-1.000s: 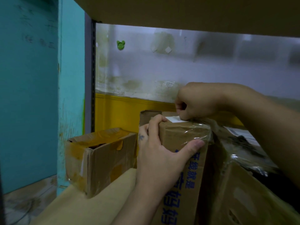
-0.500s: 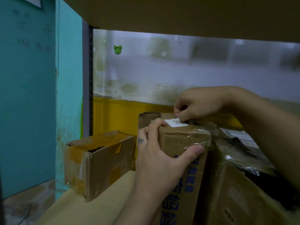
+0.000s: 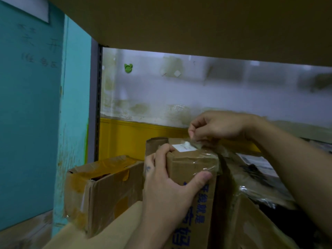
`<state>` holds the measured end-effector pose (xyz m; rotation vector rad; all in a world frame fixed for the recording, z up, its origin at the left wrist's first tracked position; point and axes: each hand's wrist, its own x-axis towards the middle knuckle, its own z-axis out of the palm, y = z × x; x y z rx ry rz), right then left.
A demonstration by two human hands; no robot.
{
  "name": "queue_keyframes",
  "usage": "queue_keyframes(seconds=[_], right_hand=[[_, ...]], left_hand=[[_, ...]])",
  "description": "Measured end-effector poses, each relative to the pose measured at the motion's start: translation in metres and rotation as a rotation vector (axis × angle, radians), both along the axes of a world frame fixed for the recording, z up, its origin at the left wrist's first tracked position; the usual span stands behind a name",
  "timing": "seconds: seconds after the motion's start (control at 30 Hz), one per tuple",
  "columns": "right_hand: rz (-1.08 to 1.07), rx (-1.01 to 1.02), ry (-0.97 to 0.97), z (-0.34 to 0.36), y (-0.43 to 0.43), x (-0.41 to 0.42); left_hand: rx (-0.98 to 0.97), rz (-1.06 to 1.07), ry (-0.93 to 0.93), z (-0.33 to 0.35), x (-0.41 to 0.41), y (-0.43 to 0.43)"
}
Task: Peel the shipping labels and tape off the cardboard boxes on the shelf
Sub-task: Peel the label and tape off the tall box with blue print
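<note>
Far left of the fingers stands a teal wall (image 3: 27, 123) with faint writing, then the dark slotted upright (image 3: 98, 105) of the shelf (image 3: 111, 236). A green clip (image 3: 128, 67) sticks to the stained white back wall, up and left of both hands. Just left of the left hand (image 3: 168, 187) sits an open box (image 3: 104, 191) patched with yellow tape, its flap torn. It is close against the tall box (image 3: 190, 164) that the hand grips. The left fingers (image 3: 161, 151) curl over that box's top left edge and the thumb presses its front face above blue print. A white label (image 3: 181, 147) lies on the box top, just right of those fingertips. The right hand (image 3: 217, 125) reaches in from the right. Its fingers are pinched together on a lifted end of clear tape (image 3: 197, 145) at the label's far corner. Under the right forearm, a film-wrapped box (image 3: 260, 221) crowds the tall box's right side. The board above (image 3: 197, 24) hangs low over both hands.
</note>
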<state>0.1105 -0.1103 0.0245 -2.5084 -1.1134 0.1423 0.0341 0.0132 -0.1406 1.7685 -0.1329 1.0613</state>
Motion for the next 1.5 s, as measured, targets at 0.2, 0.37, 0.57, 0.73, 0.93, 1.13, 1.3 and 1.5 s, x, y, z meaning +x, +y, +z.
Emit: queue_keyframes(seconds=[0.2,0.37,0.57,0.73,0.93,1.13,1.3,1.5], right_hand=[[0.026,-0.122,-0.190,-0.003,0.003,0.001],[0.026,-0.099,-0.300,-0.005,0.008,0.003],[0.020,-0.158,-0.469,-0.009,0.012,0.002],[0.036,-0.227,-0.497,-0.014,0.014,0.002],[0.047,-0.201,-0.358,-0.014,0.010,0.005],[0.088,-0.130,-0.277,-0.012,0.001,0.008],[0.078,-0.043,-0.171,-0.013,-0.006,0.007],[0.071,0.092,-0.075,-0.014,-0.008,0.011]], left_hand=[[-0.024,-0.024,0.017,0.000,0.000,-0.001],[-0.018,-0.011,0.004,-0.001,0.001,-0.001],[-0.015,-0.005,0.004,0.001,0.000,-0.002],[-0.010,-0.007,-0.001,0.000,-0.001,-0.002],[-0.004,-0.007,-0.011,-0.001,0.003,-0.002],[-0.026,-0.028,-0.011,-0.002,0.005,-0.002],[-0.024,-0.060,0.008,-0.001,0.001,-0.001],[-0.030,-0.065,0.014,0.002,0.004,0.004]])
